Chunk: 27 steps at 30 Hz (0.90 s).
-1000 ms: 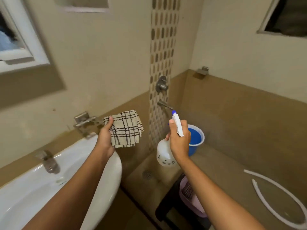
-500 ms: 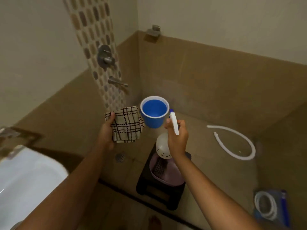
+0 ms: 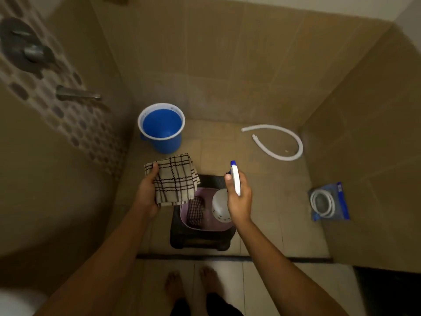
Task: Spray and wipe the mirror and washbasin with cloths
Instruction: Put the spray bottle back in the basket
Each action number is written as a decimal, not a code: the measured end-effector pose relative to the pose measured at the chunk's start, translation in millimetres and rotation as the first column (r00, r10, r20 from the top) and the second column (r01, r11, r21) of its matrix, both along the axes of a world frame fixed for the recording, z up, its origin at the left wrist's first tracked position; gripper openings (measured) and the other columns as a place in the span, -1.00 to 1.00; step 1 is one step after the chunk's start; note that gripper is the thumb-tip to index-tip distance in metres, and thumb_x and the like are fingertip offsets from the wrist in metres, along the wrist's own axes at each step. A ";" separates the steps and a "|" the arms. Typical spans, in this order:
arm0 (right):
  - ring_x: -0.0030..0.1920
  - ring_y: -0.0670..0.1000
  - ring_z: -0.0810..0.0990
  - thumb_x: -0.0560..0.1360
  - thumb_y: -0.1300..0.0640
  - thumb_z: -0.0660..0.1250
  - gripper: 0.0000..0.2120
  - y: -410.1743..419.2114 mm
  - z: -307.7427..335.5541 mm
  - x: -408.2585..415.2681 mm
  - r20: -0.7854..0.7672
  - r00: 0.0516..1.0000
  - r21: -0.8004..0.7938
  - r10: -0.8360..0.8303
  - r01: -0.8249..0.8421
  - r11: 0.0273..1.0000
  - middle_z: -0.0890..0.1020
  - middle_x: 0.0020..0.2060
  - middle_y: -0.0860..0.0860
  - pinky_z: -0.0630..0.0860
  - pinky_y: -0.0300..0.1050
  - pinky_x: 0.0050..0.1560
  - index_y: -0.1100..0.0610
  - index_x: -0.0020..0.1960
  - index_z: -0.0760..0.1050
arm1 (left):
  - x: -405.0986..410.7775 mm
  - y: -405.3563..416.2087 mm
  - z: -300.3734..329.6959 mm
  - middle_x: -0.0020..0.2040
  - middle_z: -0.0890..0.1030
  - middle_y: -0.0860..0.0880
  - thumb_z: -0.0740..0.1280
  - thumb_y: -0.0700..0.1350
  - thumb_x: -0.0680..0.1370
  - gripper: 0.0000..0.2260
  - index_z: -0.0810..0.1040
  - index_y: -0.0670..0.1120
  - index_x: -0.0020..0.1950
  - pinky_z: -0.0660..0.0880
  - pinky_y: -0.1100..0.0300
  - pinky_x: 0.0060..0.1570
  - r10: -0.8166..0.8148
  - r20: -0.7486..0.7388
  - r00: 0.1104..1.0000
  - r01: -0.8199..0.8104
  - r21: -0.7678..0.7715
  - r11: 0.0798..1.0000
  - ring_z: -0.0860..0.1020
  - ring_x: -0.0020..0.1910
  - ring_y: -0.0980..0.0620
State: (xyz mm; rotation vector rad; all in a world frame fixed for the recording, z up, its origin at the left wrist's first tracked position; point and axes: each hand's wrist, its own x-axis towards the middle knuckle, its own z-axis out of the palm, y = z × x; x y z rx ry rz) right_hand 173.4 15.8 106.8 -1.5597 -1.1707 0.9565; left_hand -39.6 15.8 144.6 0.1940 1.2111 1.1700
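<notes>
My left hand (image 3: 148, 192) grips a folded beige cloth with dark checks (image 3: 175, 179), thumb on its top corner. My right hand (image 3: 239, 199) holds a white spray bottle (image 3: 219, 207) with a blue-tipped nozzle, fingers curled round its neck. Both hands hover above a pale purple tub (image 3: 205, 226) that sits on a black stool (image 3: 200, 241). A second, darker checked cloth (image 3: 196, 210) lies inside the tub. Only a white corner of the washbasin (image 3: 16, 302) shows at the bottom left. The mirror is out of view.
A blue bucket (image 3: 161, 131) stands on the shower floor beyond the stool. A white hose (image 3: 280, 142) curls on the floor at the right, and a bagged hose (image 3: 328, 201) lies near the right wall. A tap spout (image 3: 77, 94) sticks out of the left wall. Bare feet (image 3: 193, 286) stand below.
The view has swung right and down, away from the washbasin to the shower floor. Both hands, still holding cloth and bottle, now hover over the tub on the stool.
</notes>
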 end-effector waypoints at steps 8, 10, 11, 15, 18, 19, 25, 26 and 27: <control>-0.07 -0.38 0.56 0.58 0.03 0.28 -0.65 -6.5 -69.3 6.8 0.056 0.990 -0.128 -0.131 0.138 0.982 0.60 -0.05 -0.06 0.39 -0.57 -0.14 0.11 0.33 0.46 | 6.9 12.2 -74.0 -0.15 0.74 -0.05 0.11 0.09 0.67 -0.49 0.76 -0.04 -0.22 0.64 0.08 -0.36 -0.024 0.052 0.998 0.030 -0.114 0.993 0.72 -0.20 -0.01; -0.13 -0.39 0.56 0.58 0.04 0.29 -0.64 -4.8 -86.7 8.6 0.068 0.988 -0.151 -0.142 0.151 0.977 0.59 -0.08 -0.08 0.38 -0.58 -0.18 0.09 0.35 0.44 | 9.1 13.2 -91.8 -0.11 0.74 -0.07 0.10 0.09 0.67 -0.50 0.77 -0.04 -0.19 0.65 0.07 -0.32 -0.029 0.066 0.997 0.037 -0.130 0.991 0.72 -0.16 -0.02; -0.14 -0.34 0.57 0.58 0.03 0.29 -0.63 -3.8 -94.0 9.3 0.068 0.987 -0.165 -0.144 0.153 0.974 0.59 -0.08 -0.06 0.39 -0.57 -0.18 0.08 0.37 0.43 | 9.1 13.1 -98.9 -0.07 0.74 -0.08 0.11 0.09 0.67 -0.53 0.75 -0.07 -0.09 0.66 0.05 -0.29 -0.031 0.065 0.997 0.039 -0.141 0.989 0.72 -0.13 -0.03; -0.12 -0.23 0.57 0.58 -0.02 0.27 -0.56 4.5 -126.3 12.4 0.083 0.987 -0.211 -0.137 0.152 0.966 0.59 -0.03 -0.02 0.42 -0.56 -0.15 0.09 0.42 0.38 | 12.0 12.9 -131.7 0.05 0.71 -0.12 0.13 0.11 0.65 -0.56 0.74 -0.09 0.01 0.65 -0.07 -0.09 -0.036 0.079 0.996 0.048 -0.149 0.988 0.70 -0.03 -0.08; 0.03 -0.03 0.62 0.57 -0.06 0.27 -0.52 8.3 -143.9 10.9 0.089 0.988 -0.231 -0.124 0.141 0.963 0.63 0.07 0.05 0.53 -0.30 0.02 0.08 0.44 0.36 | 16.6 13.3 -149.4 0.08 0.71 -0.12 0.13 0.13 0.64 -0.56 0.76 -0.03 -0.08 0.58 -0.18 0.01 -0.038 0.109 0.993 0.054 -0.147 0.988 0.69 0.01 -0.10; 0.08 0.02 0.61 0.56 -0.06 0.27 -0.50 8.9 -150.1 10.4 0.094 0.989 -0.230 -0.116 0.135 0.964 0.63 0.10 0.08 0.55 -0.20 0.06 0.09 0.44 0.35 | 18.5 13.7 -153.9 0.09 0.70 -0.12 0.14 0.13 0.64 -0.56 0.76 -0.03 -0.07 0.57 -0.19 0.01 -0.037 0.112 0.993 0.053 -0.148 0.988 0.69 0.01 -0.10; 0.04 0.08 0.61 0.44 -0.46 0.11 -0.24 6.5 -186.4 5.1 0.158 0.985 -0.229 -0.073 0.108 0.967 0.63 0.03 0.07 0.58 -0.02 0.10 0.06 0.42 0.38 | 20.4 15.1 -171.3 0.14 0.69 -0.14 0.12 0.15 0.64 -0.56 0.74 -0.03 0.00 0.58 -0.22 0.00 -0.035 0.140 0.989 0.055 -0.138 0.989 0.68 0.06 -0.13; 0.06 0.09 0.61 0.44 -0.46 0.10 -0.25 4.0 -192.0 5.8 0.178 0.982 -0.232 -0.057 0.099 0.968 0.63 0.06 0.07 0.58 -0.01 0.11 0.03 0.41 0.38 | 20.3 15.8 -172.6 0.14 0.68 -0.14 0.12 0.15 0.64 -0.56 0.73 -0.04 0.03 0.60 -0.20 -0.02 -0.025 0.141 0.990 0.045 -0.139 0.989 0.68 0.06 -0.13; 0.14 0.06 0.59 0.45 -0.42 0.13 -0.32 1.3 -194.0 7.3 0.185 0.982 -0.242 -0.034 0.079 0.967 0.61 0.13 0.06 0.55 -0.02 0.17 -0.02 0.40 0.37 | 20.1 16.3 -173.6 0.14 0.68 -0.14 0.12 0.15 0.65 -0.56 0.72 -0.06 0.05 0.63 -0.17 -0.06 -0.014 0.142 0.990 0.034 -0.139 0.990 0.68 0.05 -0.13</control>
